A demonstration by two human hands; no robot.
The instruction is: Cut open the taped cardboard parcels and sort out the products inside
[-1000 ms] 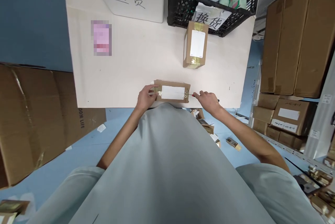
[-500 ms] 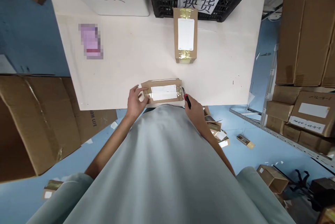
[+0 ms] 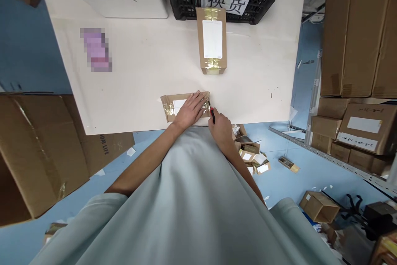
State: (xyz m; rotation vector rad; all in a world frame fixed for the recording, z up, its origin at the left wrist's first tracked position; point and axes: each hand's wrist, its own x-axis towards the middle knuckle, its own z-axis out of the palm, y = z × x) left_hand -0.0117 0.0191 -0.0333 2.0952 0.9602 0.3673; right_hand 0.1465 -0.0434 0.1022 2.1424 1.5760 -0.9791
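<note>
A small taped cardboard box (image 3: 169,103) with a white label lies at the front edge of the white table (image 3: 139,66). Flat across its top and label rests my left hand (image 3: 190,110), fingers stretched toward the right end. My right hand (image 3: 221,127) is closed around a red and black utility knife (image 3: 212,113). The knife's blade is at the taped right end of the box; how deep it sits I cannot tell. Farther back on the table lies a second taped box (image 3: 211,64) with a white label.
A black plastic crate (image 3: 186,6) with a paper sign and a white bin (image 3: 136,6) stand at the back. A blurred purple item (image 3: 96,50) lies on the left. Large cartons (image 3: 40,149) flank the table, and opened boxes (image 3: 252,155) litter the floor at right.
My left hand has moved from the box's left end onto its top, toward the right. My right hand still holds the knife at the right end. The whole view has shifted slightly.
</note>
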